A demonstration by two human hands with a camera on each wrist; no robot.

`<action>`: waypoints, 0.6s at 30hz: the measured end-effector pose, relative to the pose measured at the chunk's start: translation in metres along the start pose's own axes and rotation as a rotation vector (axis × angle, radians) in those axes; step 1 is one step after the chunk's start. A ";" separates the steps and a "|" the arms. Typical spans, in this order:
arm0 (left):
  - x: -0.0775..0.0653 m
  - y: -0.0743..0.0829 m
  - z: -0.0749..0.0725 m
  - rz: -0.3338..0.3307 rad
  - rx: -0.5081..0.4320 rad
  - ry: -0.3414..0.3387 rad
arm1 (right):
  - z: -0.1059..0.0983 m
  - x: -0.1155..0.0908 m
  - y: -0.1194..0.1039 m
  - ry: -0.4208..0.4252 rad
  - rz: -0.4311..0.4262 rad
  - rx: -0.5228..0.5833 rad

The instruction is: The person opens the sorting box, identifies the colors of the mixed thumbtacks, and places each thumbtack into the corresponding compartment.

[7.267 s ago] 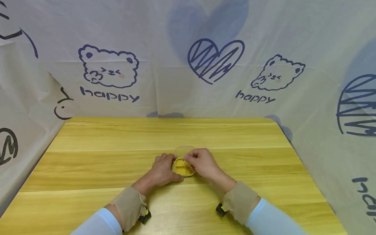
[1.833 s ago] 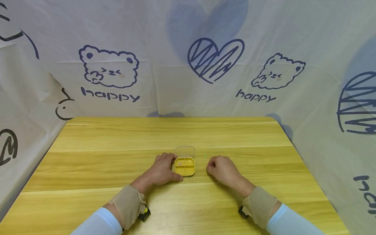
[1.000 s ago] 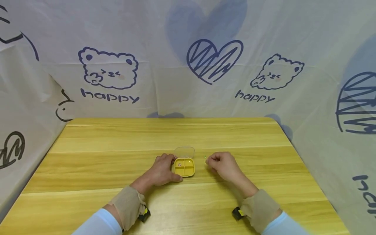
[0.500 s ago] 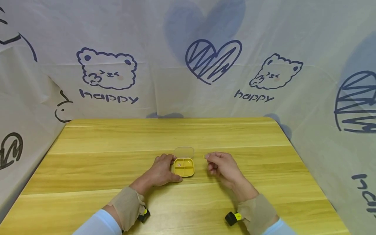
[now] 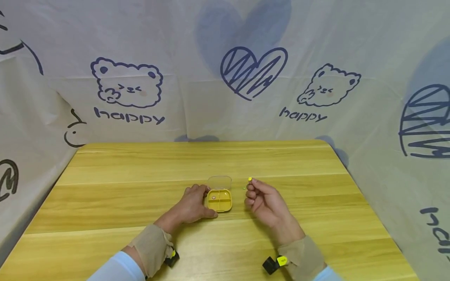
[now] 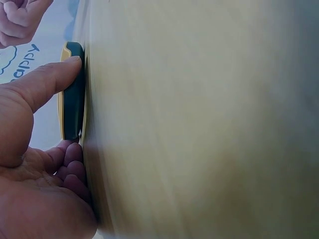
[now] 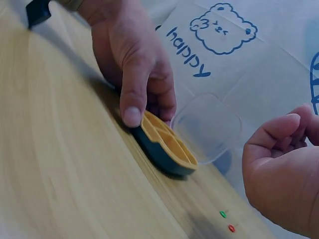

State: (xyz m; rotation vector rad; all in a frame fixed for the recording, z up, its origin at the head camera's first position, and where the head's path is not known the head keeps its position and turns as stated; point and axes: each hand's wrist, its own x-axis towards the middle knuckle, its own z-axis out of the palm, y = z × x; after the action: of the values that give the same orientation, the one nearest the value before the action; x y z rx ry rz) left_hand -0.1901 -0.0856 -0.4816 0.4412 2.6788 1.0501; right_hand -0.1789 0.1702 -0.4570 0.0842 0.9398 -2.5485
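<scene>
An opened pill box (image 5: 220,200) with a yellow divided tray, dark green outside and clear lid (image 5: 219,182) lies on the table. My left hand (image 5: 192,203) holds its left side, thumb at the near corner and fingers at the far one. One small round pale-and-reddish piece (image 5: 213,197) sits in the far left compartment. Right of the box, my raised right hand (image 5: 268,201) pinches a tiny bright yellow piece (image 5: 250,179) between thumb and forefinger, other fingers curled. Its exact kind is too small to tell; the right wrist view hides it.
In the right wrist view, a tiny green piece (image 7: 223,214) and a tiny red piece (image 7: 232,228) lie on the wooden table (image 7: 75,164) beside the box. White printed cloth (image 5: 197,101) hangs behind the table and along both sides.
From beside the box, my right hand has picked up the yellow piece, lifted it and turned the palm more into view. The left hand stays on the box. Earlier, the right hand was over the tray.
</scene>
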 end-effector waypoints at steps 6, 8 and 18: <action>0.000 0.000 0.000 0.001 -0.003 0.005 | 0.002 0.002 0.007 -0.088 0.004 0.172; 0.000 0.000 0.000 0.002 -0.001 0.005 | 0.003 0.002 0.009 -0.123 0.003 0.204; 0.000 0.000 0.000 -0.008 0.000 0.001 | 0.007 0.004 0.016 -0.239 -0.040 0.400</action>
State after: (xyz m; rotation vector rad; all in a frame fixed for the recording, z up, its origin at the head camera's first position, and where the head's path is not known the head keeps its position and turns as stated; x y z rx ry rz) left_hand -0.1903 -0.0856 -0.4820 0.4294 2.6792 1.0478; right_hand -0.1753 0.1536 -0.4622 -0.1220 0.3392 -2.6722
